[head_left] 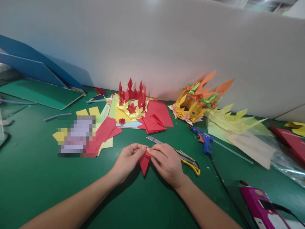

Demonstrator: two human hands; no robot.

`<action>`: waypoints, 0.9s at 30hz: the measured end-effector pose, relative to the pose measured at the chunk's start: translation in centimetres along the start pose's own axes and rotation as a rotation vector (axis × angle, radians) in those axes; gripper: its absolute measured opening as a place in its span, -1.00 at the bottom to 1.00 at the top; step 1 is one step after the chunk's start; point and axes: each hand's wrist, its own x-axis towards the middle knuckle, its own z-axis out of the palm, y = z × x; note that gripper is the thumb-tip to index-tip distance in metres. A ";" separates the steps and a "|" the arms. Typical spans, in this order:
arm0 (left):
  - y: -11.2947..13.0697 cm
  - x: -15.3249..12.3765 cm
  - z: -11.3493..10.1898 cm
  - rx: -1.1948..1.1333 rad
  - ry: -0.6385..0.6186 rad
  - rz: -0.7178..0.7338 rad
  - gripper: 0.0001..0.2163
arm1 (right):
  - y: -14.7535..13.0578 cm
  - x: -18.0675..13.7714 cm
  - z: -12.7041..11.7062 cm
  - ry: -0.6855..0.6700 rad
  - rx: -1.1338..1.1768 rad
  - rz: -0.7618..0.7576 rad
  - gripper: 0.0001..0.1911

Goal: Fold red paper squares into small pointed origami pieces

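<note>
Fingers (140,153) of your left hand (127,161) and right hand (168,163) are pinching folded red paper (144,165) from both sides, probably keeping it folded.

Wall (152,41): lit fr. above; faint glare top ctr.
Blue board (30,69): soft shadow on wall.
Table (43,181): dimmer twd. btm.
Forearms (82,198): soft shadows beneath.
Folded red paper (144,165): fairly sharp.
Plastic bag (292,165): glints; stretched, wide-angle.
Mosaic patch (77,136): pixelated.
</note>
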 end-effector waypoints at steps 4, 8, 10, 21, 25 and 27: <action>0.2 0.0 -0.1 0.003 -0.003 -0.020 -0.81 | 0.2 -0.1 -0.1 -0.011 -0.006 -0.028 -0.78; 0.3 0.2 -0.3 -0.019 -0.017 0.004 -0.76 | 0.3 -0.1 -0.1 -0.019 0.005 -0.024 -0.71; 0.3 0.2 -0.4 -0.016 -0.017 0.026 -0.75 | 0.2 -0.1 -0.1 -0.011 0.033 0.000 -0.63; -0.1 0.1 -0.3 0.153 0.013 0.183 -0.84 | -0.5 0.2 0.7 0.109 0.457 0.502 -0.89; 0.0 0.0 -0.2 0.237 0.011 0.202 -0.87 | -0.7 0.4 0.9 0.108 0.517 0.550 -0.95; 0.1 -0.1 -0.2 0.270 0.008 0.205 -0.88 | -0.7 0.4 0.8 0.113 0.542 0.567 -0.91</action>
